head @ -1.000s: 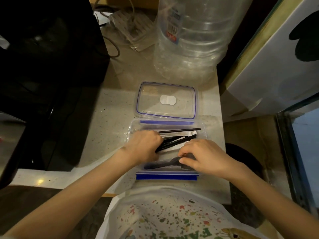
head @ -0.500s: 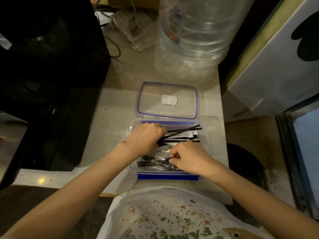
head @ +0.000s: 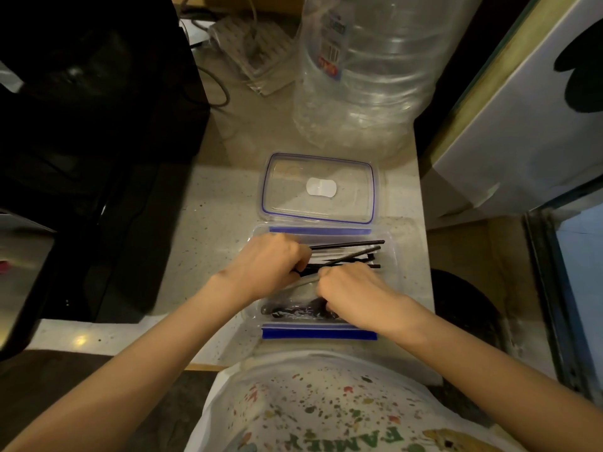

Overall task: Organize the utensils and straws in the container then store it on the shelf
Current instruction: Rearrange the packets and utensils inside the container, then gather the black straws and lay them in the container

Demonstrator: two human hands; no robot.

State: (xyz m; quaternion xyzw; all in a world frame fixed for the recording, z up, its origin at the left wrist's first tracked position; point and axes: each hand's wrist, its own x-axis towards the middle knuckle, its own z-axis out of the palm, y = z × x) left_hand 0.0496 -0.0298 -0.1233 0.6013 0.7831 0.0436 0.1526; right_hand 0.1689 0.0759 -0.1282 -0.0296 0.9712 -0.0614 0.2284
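We have both hands down inside the clear container (head: 393, 265), which sits on the pale counter (head: 208, 243) right in front of us. Our left hand (head: 270, 265) is curled around one end of the black straws (head: 349, 254), bunching them so they lie lengthwise along the far side. Our right hand (head: 352, 295) has its fingers curled down among the contents; what it pinches we cannot tell, since the knuckles hide it. The dark utensils (head: 293, 312) lie along the near wall (blurred, so we cannot count them). The lid (head: 318, 187) lies flat just behind the container, probably parked there to be snapped on once everything lies flat. The big water bottle (head: 368, 70) stands farther back.
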